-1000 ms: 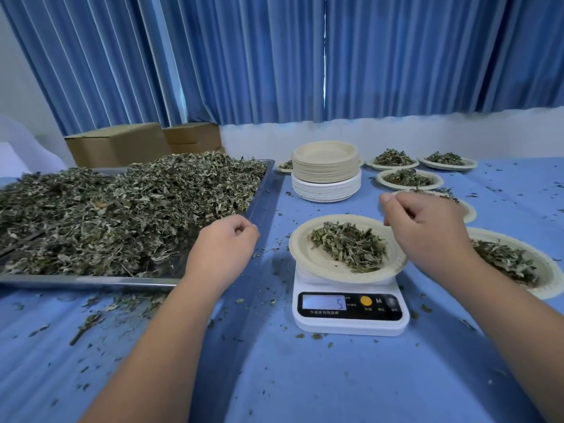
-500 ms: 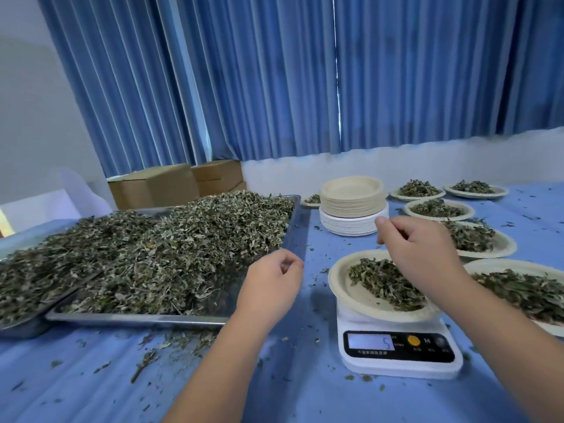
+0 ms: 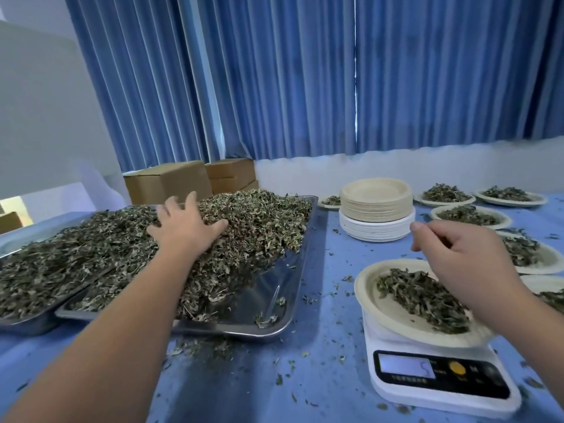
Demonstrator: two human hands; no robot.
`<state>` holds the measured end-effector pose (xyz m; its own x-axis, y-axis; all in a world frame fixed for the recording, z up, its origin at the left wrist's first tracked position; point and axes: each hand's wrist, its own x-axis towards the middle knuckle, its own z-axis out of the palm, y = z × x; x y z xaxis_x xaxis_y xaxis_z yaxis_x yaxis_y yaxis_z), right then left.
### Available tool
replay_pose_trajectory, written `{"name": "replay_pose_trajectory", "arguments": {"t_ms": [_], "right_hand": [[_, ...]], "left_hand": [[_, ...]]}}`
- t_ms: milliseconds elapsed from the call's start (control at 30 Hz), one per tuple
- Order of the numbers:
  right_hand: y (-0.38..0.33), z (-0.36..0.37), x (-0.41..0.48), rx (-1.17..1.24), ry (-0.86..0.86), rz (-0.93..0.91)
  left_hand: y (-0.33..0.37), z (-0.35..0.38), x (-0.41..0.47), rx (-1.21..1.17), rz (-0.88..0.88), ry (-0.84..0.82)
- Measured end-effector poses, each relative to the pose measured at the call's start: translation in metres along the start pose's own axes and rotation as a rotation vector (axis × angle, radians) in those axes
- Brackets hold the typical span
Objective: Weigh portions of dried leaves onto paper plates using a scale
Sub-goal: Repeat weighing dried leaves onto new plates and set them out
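- Your left hand (image 3: 186, 227) lies palm down on the heap of dried leaves (image 3: 259, 215), well to the left of the scale (image 3: 439, 380) and beyond it. Its fingers are spread and straight and touch the leaves.
- Your right hand (image 3: 457, 251) hovers above the scale, over the far side of the paper plate (image 3: 366, 279). The forefinger and thumb point left with their tips apart and the other fingers are curled. You cannot tell whether they hold any leaf.
- That paper plate sits on top of the scale with a small portion of leaves on it, and the lit display shows what looks like a 5.
- The heap fills a steel tray (image 3: 268, 300) left of the scale on the blue tabletop (image 3: 320, 377).
- A stack of empty plates (image 3: 377, 206) stands beyond the scale.
- The filled plates (image 3: 470, 213) lie beyond the scale and to its right.
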<state>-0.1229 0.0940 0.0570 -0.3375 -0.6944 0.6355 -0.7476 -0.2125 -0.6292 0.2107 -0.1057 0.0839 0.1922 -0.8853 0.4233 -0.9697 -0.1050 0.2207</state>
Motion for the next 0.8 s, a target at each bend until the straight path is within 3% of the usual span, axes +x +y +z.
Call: {"name": "replay_pose_trajectory", "arguments": {"t_ms": [100,233,567,800], "right_hand": [[-0.002,0.001,-0.001,0.025,0.001,0.009],[-0.003,0.005,-0.001,0.02,-0.012,0.009],[-0.001,0.005,-0.003,0.012,-0.014,-0.021],[0.005,0.003,-0.003,-0.039,-0.024,-0.047]], "left_hand": [[-0.014,0.012,0.014,-0.13,-0.055,-0.184],[-0.015,0.033,0.008,-0.043,0.12,-0.462],[0.006,0.037,-0.026,-0.011,0.375,-0.582],[0.037,0.001,-0.055,-0.099,0.631,-0.716]]}}
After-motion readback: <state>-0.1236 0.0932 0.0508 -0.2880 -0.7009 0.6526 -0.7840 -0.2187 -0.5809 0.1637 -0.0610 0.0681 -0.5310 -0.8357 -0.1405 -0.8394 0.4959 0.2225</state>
